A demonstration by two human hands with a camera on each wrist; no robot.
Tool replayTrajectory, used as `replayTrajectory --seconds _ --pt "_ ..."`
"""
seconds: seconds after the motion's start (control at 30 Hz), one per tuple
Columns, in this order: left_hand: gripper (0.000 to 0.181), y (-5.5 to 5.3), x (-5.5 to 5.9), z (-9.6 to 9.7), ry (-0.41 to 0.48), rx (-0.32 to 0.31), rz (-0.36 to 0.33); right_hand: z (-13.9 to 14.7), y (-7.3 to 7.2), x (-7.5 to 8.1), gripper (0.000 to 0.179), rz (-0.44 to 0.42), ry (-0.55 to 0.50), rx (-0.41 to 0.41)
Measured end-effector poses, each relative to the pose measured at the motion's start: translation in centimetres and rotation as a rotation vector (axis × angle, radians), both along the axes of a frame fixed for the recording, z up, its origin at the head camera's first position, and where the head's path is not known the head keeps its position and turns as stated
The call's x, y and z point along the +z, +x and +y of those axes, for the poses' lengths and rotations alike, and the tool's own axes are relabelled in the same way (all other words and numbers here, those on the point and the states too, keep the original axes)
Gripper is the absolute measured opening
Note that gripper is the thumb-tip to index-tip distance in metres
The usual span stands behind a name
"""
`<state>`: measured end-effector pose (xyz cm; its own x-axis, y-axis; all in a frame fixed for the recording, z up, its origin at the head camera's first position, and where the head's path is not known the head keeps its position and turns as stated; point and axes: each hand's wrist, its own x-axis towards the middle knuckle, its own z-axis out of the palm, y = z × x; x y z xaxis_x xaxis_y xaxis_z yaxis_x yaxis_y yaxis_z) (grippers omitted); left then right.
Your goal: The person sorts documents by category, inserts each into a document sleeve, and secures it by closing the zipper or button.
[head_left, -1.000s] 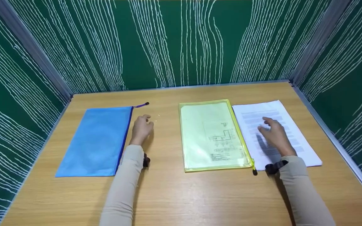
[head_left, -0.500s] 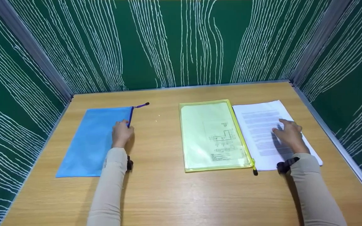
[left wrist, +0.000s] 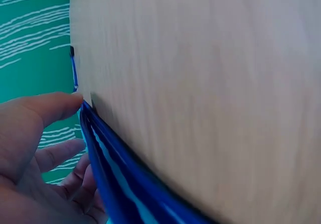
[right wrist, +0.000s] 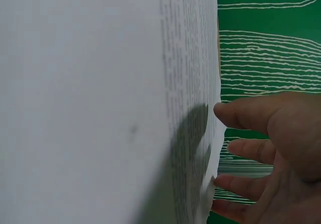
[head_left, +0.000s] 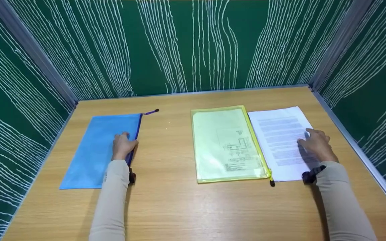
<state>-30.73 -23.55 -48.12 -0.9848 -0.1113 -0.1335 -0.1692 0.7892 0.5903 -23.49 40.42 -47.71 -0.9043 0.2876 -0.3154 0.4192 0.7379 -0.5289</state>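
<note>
In the head view, a blue zip pouch (head_left: 92, 150) lies on the left side of the table. My left hand (head_left: 122, 147) is over its right part, near the dark blue zipper edge. The left wrist view shows the thumb tip at the zipper band (left wrist: 145, 189), the other fingers spread loosely behind it. Two dark blue bands stand slightly apart there, with lighter blue between them. On the right, my right hand (head_left: 317, 144) hovers over the right edge of a stack of printed paper (head_left: 276, 134). Its fingers are spread and hold nothing; the right wrist view shows their shadow on the print.
A yellow zip pouch (head_left: 209, 144) with a printed diagram inside lies against the paper's left edge. Bare wooden table (head_left: 166, 160) separates it from the blue pouch. Green panels (head_left: 186, 40) with white wavy lines enclose the table's back and sides.
My left hand has moved left from the bare wood onto the blue pouch's zipper edge. My right hand has shifted right, from the middle of the paper toward its right edge.
</note>
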Motion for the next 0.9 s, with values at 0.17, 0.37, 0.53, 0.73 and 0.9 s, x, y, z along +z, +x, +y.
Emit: replayTrajectory --seconds 0.17,0.37,0.53,0.73,0.9 --pt "0.066 -0.2 0.0 -0.6 -0.026 -0.070 -0.083 0.6 0.1 -0.3 0.077 -0.021 0.019 0.010" --pt "0.068 -0.5 0.6 -0.6 -0.052 -0.134 -0.173 0.9 -0.2 -0.1 0.082 -0.061 0.008 -0.048" --pt "0.067 -0.4 1.5 -0.6 -0.064 -0.166 -0.263 1.0 -0.3 0.2 0.082 -0.034 -0.002 -0.055" --pt "0.066 -0.3 1.9 -0.7 -0.057 -0.192 -0.326 1.6 -0.2 0.1 0.070 0.054 -0.032 0.003" --pt "0.064 -0.3 2.3 -0.7 -0.028 -0.191 -0.370 2.2 0.1 0.0 0.057 0.104 -0.096 -0.061"
